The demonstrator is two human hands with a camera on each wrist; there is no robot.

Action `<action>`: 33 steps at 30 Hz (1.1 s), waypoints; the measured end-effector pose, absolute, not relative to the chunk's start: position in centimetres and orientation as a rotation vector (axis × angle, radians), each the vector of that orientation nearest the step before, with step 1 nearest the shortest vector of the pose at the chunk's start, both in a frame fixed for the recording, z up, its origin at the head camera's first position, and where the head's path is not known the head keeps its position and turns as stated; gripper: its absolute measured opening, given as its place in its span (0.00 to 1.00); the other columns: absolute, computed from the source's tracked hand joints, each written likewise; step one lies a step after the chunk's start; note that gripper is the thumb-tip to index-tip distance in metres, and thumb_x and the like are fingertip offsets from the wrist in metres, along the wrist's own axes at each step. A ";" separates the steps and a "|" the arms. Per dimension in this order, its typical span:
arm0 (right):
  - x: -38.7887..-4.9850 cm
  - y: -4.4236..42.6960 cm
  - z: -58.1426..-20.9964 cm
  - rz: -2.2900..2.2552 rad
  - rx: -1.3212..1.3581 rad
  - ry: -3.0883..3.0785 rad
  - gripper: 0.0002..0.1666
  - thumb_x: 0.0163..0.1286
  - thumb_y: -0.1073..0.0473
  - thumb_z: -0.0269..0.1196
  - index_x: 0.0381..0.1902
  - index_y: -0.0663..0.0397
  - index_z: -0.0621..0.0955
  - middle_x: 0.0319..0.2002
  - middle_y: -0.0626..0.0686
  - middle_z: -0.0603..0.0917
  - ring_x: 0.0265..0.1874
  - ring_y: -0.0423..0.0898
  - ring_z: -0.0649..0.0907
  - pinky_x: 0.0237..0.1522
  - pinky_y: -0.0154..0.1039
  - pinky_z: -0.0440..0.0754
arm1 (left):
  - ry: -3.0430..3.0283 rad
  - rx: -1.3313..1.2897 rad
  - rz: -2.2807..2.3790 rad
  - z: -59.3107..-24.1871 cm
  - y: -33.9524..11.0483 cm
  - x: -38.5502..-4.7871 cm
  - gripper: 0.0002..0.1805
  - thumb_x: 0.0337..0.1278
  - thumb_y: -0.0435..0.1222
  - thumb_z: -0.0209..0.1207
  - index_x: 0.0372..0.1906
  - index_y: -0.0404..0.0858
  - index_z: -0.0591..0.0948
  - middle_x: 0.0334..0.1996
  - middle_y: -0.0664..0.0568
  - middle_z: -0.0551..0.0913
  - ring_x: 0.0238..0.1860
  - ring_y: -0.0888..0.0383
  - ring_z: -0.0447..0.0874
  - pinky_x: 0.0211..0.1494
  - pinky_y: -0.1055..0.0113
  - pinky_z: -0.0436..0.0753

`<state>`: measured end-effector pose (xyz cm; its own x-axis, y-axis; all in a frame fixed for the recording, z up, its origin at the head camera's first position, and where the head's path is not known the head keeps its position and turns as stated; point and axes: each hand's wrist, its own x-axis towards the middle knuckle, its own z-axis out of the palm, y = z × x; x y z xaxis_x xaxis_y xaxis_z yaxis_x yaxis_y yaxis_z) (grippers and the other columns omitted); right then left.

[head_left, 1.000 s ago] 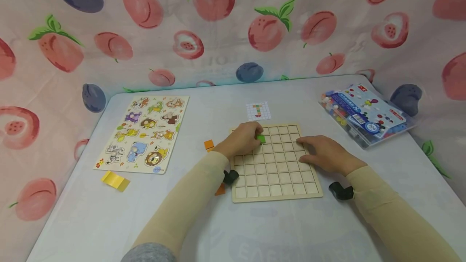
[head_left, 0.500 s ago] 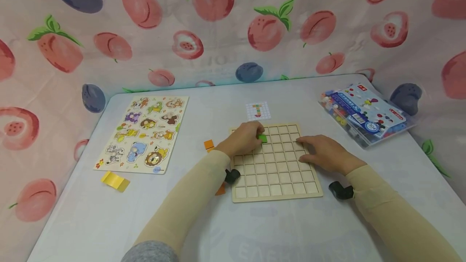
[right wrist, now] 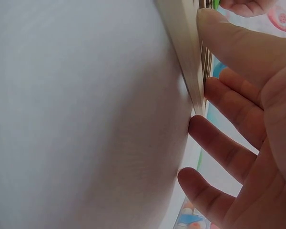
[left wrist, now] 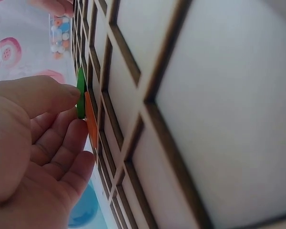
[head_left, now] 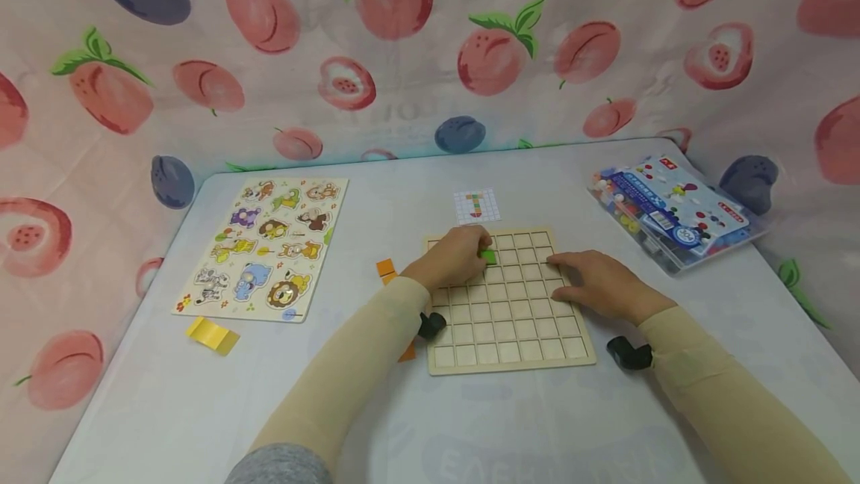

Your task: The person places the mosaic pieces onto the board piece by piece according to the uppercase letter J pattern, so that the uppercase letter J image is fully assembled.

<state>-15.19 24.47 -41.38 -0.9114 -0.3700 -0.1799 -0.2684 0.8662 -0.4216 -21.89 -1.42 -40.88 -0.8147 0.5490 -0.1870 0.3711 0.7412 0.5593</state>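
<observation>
My left hand (head_left: 455, 257) is over the upper left part of a wooden grid board (head_left: 499, 331). Between its thumb and fingers it pinches a thin green square tile (head_left: 489, 257), tilted on edge in the left wrist view. Right beside the green tile, an orange tile (left wrist: 91, 119) lies on the grid; the head view hides it behind the hand. My right hand (head_left: 605, 286) rests at the board's right edge. Its thumb and a finger touch the rim, and the other fingers are spread loosely, as the right wrist view shows.
Orange tiles (head_left: 386, 267) lie left of the board, partly behind the left arm. A small pattern card (head_left: 478, 205) sits beyond the board. An animal puzzle (head_left: 265, 249) and a yellow strip (head_left: 213, 335) are at left, a clear plastic box (head_left: 678, 211) at far right.
My left hand has shifted slightly to the right along the board, with the green tile. The right hand has stayed in place.
</observation>
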 end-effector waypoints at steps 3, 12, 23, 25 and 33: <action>-15.2 24.5 -41.4 -0.577 -0.486 2.783 0.37 0.66 0.50 0.69 0.67 0.64 0.73 0.63 0.68 0.76 0.63 0.68 0.72 0.64 0.63 0.67 | 2.601 0.712 0.726 -40.9 -1.3 -21.9 0.18 0.67 0.32 0.59 0.59 0.36 0.78 0.51 0.51 0.80 0.49 0.60 0.76 0.54 0.68 0.76; -15.2 24.4 -41.5 -0.570 -0.484 2.786 0.37 0.67 0.51 0.69 0.67 0.63 0.73 0.63 0.67 0.76 0.63 0.68 0.72 0.63 0.64 0.67 | 2.620 0.725 0.676 -40.8 -1.0 -21.7 0.18 0.68 0.32 0.57 0.61 0.35 0.78 0.53 0.50 0.80 0.51 0.60 0.76 0.56 0.69 0.75; -15.3 24.4 -41.4 -0.567 -0.476 2.772 0.38 0.67 0.49 0.69 0.68 0.63 0.73 0.64 0.68 0.75 0.64 0.68 0.72 0.63 0.64 0.67 | 2.632 0.746 0.660 -40.7 -1.1 -21.6 0.19 0.67 0.33 0.58 0.61 0.36 0.78 0.54 0.50 0.81 0.53 0.59 0.77 0.57 0.68 0.75; -15.3 24.4 -41.4 -0.567 -0.479 2.772 0.38 0.67 0.49 0.69 0.68 0.63 0.73 0.64 0.68 0.75 0.64 0.68 0.71 0.63 0.64 0.66 | 2.634 0.742 0.671 -40.6 -1.3 -21.5 0.20 0.67 0.33 0.58 0.62 0.36 0.77 0.55 0.50 0.80 0.54 0.59 0.77 0.58 0.67 0.75; -15.3 24.7 -41.4 -0.574 -0.493 2.780 0.37 0.67 0.52 0.69 0.68 0.64 0.73 0.64 0.67 0.75 0.64 0.68 0.71 0.64 0.64 0.66 | 2.657 0.718 0.727 -39.4 -3.2 -21.4 0.19 0.70 0.36 0.57 0.62 0.37 0.77 0.57 0.50 0.80 0.58 0.55 0.76 0.61 0.64 0.75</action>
